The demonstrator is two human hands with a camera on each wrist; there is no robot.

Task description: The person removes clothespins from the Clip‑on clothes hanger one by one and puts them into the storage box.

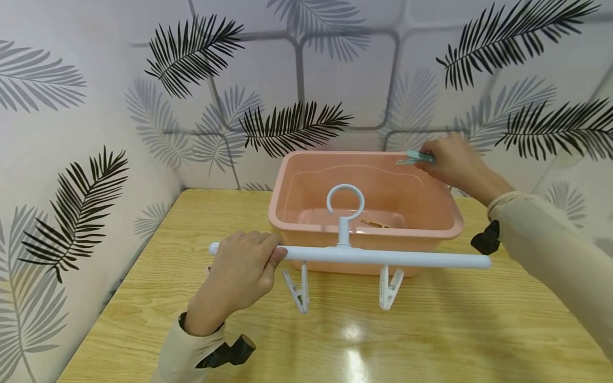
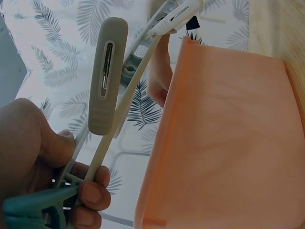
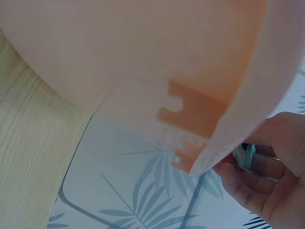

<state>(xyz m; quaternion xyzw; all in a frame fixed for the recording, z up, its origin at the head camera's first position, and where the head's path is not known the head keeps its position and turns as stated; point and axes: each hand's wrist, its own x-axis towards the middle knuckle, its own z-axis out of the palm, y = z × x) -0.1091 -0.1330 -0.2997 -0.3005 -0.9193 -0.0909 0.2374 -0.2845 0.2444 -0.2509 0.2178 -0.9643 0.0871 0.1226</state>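
Above the bench (image 1: 349, 324), your left hand (image 1: 241, 271) grips the white hanger (image 1: 412, 258) near its left end, with white clips (image 1: 384, 287) dangling below. Beyond, near the peach basin's (image 1: 407, 233) far rim, your right hand (image 1: 452, 159) pinches a teal clip (image 1: 414, 156).

Left sleeve (image 1: 179, 356): pale beige cloth, creased toward the cuff
Left wrist strap (image 1: 181, 322): dark, showing at the cuff's edge
Left wrist unit (image 1: 229, 355): black, blocky, with a brownish end face
Left hand (image 1: 241, 271): bare, nails short
Right sleeve (image 1: 551, 244): same pale beige, long, with a gathered cuff
Right wrist unit (image 1: 487, 238): black, compact, angular
Right hand (image 1: 452, 159): bare
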